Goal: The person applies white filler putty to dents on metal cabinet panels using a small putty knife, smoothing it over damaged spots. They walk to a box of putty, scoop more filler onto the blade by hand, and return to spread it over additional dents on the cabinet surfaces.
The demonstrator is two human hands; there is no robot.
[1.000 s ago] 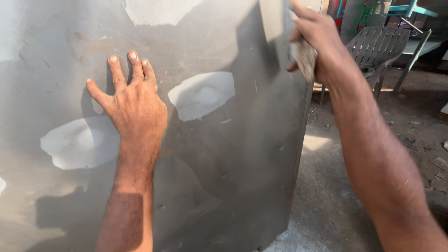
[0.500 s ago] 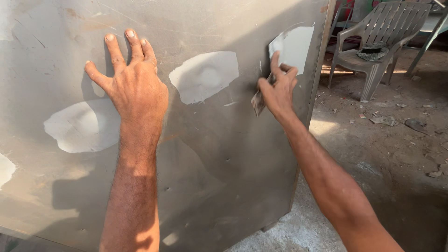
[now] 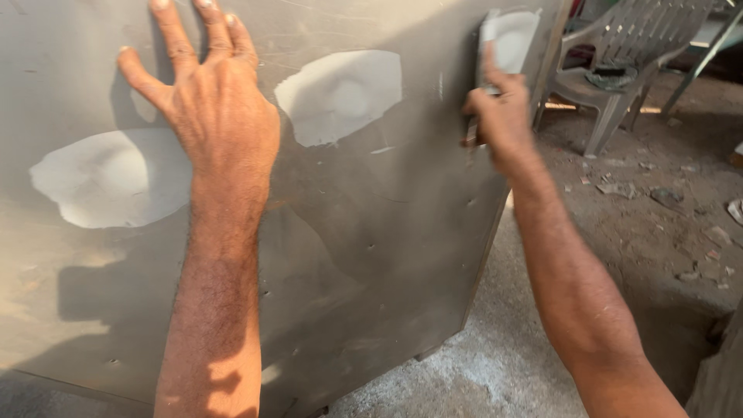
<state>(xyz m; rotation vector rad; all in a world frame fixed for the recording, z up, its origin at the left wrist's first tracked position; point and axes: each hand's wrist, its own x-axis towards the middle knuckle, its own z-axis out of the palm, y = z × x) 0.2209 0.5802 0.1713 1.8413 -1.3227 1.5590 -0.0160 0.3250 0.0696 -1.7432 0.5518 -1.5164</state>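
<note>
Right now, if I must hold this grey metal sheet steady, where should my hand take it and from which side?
Probably the free right edge of the metal sheet, from the right: it stands upright and that edge is bare below the right hand. The left hand lies flat, fingers spread, only pressing the face.

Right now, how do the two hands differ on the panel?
The left hand lies flat and open on the grey panel, fingers spread, holding nothing. The right hand is closed around a sanding pad, pressed to the white patch near the edge. Both are bare.
</note>
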